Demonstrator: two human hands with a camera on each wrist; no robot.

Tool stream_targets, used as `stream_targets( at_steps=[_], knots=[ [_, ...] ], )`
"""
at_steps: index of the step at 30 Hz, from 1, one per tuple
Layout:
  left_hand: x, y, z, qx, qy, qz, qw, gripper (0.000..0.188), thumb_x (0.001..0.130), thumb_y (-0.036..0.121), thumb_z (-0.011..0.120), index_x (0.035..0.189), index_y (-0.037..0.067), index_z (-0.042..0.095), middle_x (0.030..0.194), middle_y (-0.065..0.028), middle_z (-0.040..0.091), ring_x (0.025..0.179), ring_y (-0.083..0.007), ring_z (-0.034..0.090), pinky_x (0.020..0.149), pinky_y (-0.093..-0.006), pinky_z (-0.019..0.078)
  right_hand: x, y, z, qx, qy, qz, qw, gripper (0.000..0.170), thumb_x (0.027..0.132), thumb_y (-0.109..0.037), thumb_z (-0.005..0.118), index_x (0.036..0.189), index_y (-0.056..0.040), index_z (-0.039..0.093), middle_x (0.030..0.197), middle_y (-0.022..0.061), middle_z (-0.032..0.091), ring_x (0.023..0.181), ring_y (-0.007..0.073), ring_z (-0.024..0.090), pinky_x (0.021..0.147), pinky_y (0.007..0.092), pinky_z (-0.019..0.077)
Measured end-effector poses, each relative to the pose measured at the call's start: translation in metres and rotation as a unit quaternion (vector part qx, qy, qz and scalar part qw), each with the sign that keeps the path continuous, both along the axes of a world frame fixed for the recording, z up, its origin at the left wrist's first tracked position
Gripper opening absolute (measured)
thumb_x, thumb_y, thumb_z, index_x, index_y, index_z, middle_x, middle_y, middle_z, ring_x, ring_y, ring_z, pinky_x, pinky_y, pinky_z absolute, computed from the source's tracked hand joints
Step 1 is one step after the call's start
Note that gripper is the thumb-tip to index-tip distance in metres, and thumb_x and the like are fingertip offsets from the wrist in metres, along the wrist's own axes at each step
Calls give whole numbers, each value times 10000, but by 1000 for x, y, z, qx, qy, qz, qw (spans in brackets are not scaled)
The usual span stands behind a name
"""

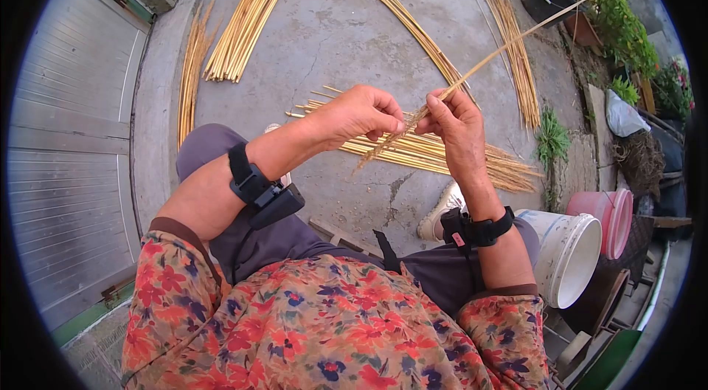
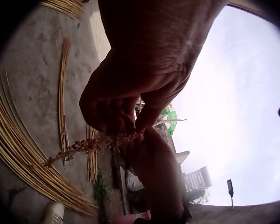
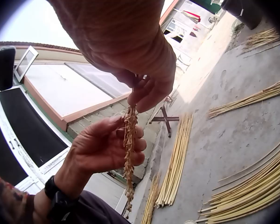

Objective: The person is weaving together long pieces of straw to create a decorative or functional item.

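Outdoors, left hand (image 1: 361, 115) and right hand (image 1: 459, 132) pinching one seedy stalk (image 1: 516, 41), bundled stems (image 1: 431, 154) partly behind, white bucket (image 1: 549, 242) beside right knee (image 1: 528, 236).

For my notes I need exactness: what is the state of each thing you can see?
Left hand: fingers curled, pinching the seed head
Right hand: gripping the stalk
Stalk: slanting, held off the ground
Seed head: still on stalk
Bundles: lying down
Window: open

Pale dry stalk (image 1: 509, 43), slender, held aslant in a two-handed grip, brown seed head (image 1: 380, 150) lowermost
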State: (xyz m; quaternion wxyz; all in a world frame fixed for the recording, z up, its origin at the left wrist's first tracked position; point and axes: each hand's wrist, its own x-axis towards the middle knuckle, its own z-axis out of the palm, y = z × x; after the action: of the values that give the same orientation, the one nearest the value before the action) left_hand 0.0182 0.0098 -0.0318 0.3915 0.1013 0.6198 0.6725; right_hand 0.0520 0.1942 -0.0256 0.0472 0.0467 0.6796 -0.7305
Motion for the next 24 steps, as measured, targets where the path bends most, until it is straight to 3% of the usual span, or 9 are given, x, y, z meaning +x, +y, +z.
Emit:
stream_targets(
  at_steps=[18,20,23,24],
  knots=[
    [-6,-5,-2,-30,44,36,998,41,741,50,581,767,19,589,706,-7,552,645,-76,493,582,-210,411,7,-7,0,24,67,10,997,133,883,-138,528,927,-13,529,724,27,564,614,75,568,570,195,474],
    [-6,-8,-2,-149,212,-5,966,49,735,50,580,751,4,583,679,-20,555,622,-92,493,559,-235,401,6,-5,2,41,74,9,996,135,885,-142,527,928,-15,529,726,26,563,614,72,565,571,192,471],
    [-7,-13,-6,-174,219,-45,959,101,742,91,604,748,-8,586,666,-32,562,610,-99,489,549,-253,396,0,2,6,8,106,-29,994,139,885,-151,531,932,-21,532,728,22,561,616,77,566,579,198,472],
    [-9,-15,-4,-174,222,-48,958,101,742,91,604,748,-8,586,666,-32,562,610,-99,489,549,-253,396,0,4,7,-45,66,-13,997,139,885,-154,533,936,-24,534,729,20,560,618,81,567,582,203,475]
  ],
)
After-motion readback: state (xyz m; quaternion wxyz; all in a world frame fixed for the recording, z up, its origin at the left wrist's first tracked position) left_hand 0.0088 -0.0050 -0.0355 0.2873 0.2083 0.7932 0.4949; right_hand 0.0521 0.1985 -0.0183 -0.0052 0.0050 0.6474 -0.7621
